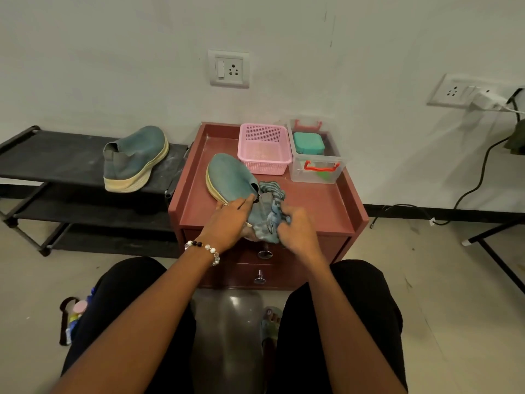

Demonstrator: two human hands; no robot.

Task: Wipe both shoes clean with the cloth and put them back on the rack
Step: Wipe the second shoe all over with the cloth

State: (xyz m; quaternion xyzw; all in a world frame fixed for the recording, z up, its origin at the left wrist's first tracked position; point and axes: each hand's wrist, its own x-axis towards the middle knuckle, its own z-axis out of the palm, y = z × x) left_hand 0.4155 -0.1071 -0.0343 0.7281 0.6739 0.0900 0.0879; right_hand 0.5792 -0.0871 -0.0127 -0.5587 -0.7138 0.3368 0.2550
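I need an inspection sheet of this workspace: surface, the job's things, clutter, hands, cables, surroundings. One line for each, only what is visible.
Surface: red-brown wooden cabinet top with raised rim, drawers below.
Job's things: blue-grey slip-on shoe on the cabinet; second blue-grey shoe on the black fabric rack; blue-grey crumpled cloth against the first shoe's heel.
Clutter: pink plastic mesh basket; clear plastic box with red handles holding a teal container.
Hands: left hand holds the shoe's heel; right hand grips the cloth.
Cables: black cable hanging from the right wall socket.
Surroundings: white wall, central switch socket, tiled floor.
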